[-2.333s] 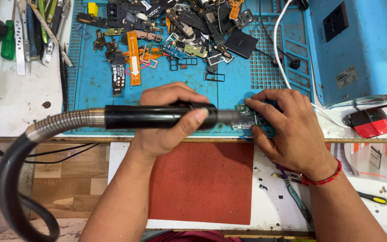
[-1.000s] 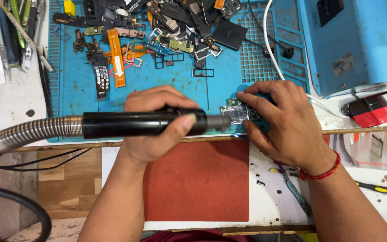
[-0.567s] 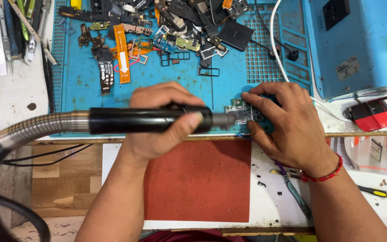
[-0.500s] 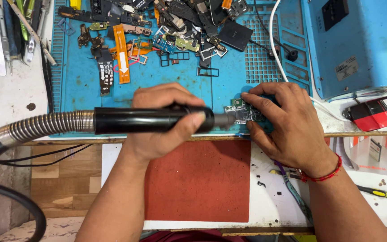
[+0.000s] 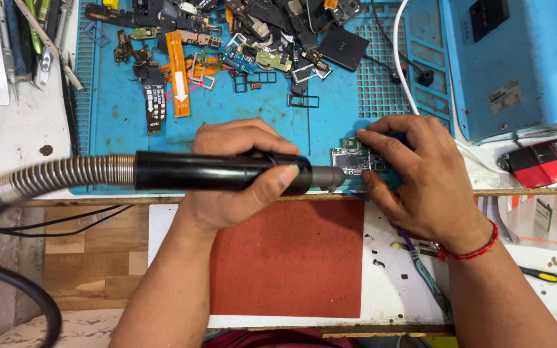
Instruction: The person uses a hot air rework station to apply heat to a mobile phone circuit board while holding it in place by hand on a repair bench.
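Hose [image 5: 66,174] is trailing left from the black wand [image 5: 220,172] that the left hand [image 5: 233,174] is gripping closed, nozzle [image 5: 330,178] touching the board [image 5: 354,160]. The right hand [image 5: 420,180] is pinning that board on the mat [image 5: 253,109], fingers curled.

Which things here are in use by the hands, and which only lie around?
In use: left hand holding black hot-air handpiece; right hand steadying small circuit board.

Lying about: orange flex cable, loose phone parts, red pad, yellow-handled screwdriver.
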